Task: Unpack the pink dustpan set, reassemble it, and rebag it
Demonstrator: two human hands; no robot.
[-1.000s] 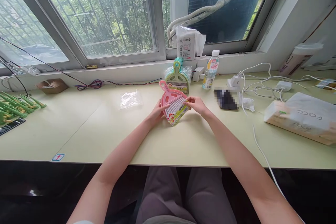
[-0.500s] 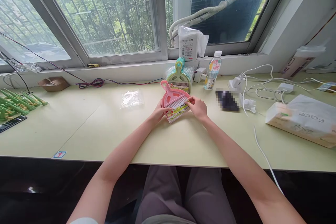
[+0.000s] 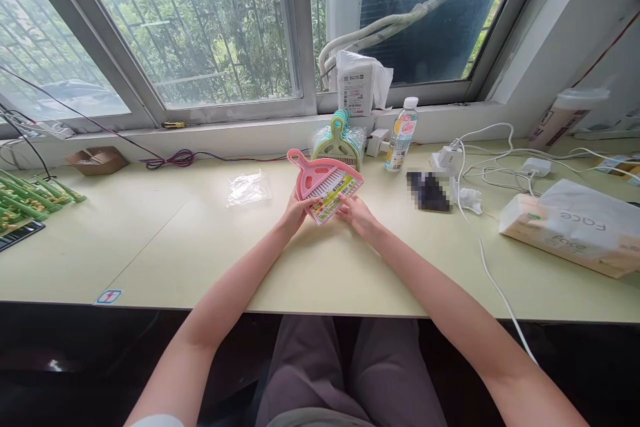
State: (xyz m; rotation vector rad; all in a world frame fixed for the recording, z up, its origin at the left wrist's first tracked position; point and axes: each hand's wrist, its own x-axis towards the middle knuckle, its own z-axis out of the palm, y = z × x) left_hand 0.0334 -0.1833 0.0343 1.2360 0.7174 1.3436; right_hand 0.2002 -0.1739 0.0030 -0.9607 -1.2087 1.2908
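Note:
In the head view, a pink dustpan and brush set (image 3: pixel 310 172) is held tilted above the table, its handle pointing up and left. White bristles and a yellow printed label (image 3: pixel 334 197) face me. My left hand (image 3: pixel 296 211) is closed on the lower left edge, thumb over the front. At the lower right edge, my right hand (image 3: pixel 356 212) has its fingertips on the label and rim. Just behind stand more dustpan sets (image 3: pixel 338 144), green and teal, in clear wrapping.
A crumpled clear plastic bag (image 3: pixel 249 188) lies left of my hands. To the right are a bottle (image 3: pixel 401 135), a blurred dark object (image 3: pixel 429 191), white cables (image 3: pixel 493 273) and a tissue pack (image 3: pixel 570 227). A small cardboard box (image 3: pixel 97 160) and green stalks (image 3: pixel 35 197) are at the left.
The pink set has turned so its handle leans further left and its wide edge points more to the right. My right hand has moved from its right side to lower down.

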